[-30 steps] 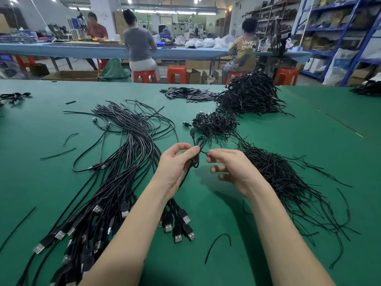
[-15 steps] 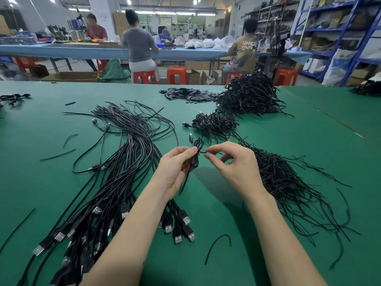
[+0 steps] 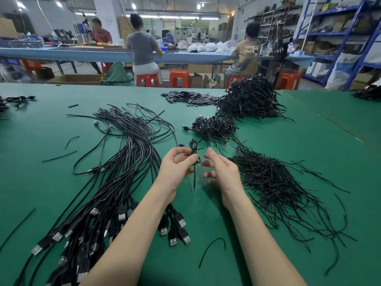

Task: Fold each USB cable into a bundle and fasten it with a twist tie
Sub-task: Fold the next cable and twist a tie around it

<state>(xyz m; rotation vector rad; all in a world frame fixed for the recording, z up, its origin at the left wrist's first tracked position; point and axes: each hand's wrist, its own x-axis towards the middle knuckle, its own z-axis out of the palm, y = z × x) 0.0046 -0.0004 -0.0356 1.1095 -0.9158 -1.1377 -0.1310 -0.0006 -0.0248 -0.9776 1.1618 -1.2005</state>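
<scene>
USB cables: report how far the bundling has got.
Done: two heaps of tied bundles, a small one and a larger one behind it. In hand: the left hand pinches a folded cable with a tie end hanging below; the right hand is beside it, open, holding nothing. Left: many loose cables spread to the left, and a pile of ties to the right.

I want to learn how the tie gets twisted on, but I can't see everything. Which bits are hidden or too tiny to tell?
All in the head view:
- Twist tie on the folded cable: too thin and black on black to tell whether it is twisted shut.
- Left hand: its fingers cover the cable's middle.
- Right hand: seems off the cable, though a touch can't be ruled out.
- Loose cables: lower plugs cut off by the bottom edge.
</scene>
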